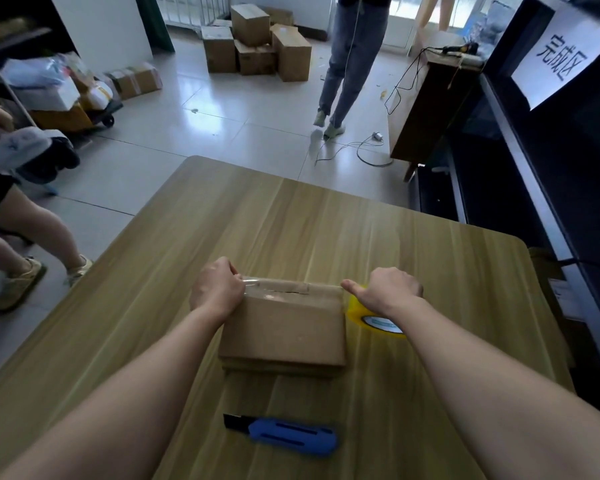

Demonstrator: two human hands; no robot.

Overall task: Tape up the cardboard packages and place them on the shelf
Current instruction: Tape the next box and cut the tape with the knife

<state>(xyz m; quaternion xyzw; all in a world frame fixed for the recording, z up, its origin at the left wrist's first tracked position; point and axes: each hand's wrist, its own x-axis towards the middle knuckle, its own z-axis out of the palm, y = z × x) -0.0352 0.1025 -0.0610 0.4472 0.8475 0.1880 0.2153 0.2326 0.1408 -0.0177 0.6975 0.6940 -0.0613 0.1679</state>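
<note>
On the wooden table (291, 220), a cardboard box (283, 327) lies with its long axis left to right, clear tape (284, 285) stretched along its top. The left hand (217, 289) pinches the tape's end; the right hand (390, 289) grips the yellow tape roll (355, 311) just beside the box.

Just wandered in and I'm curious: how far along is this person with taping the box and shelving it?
Done: the box has its flaps closed. In hand: clear tape is stretched along the top; the left hand pinches its end, the right hand grips the yellow roll. Left: cut the strip, perhaps with the blue knife on the table, then carry the box to the dark shelf on the right.
</note>
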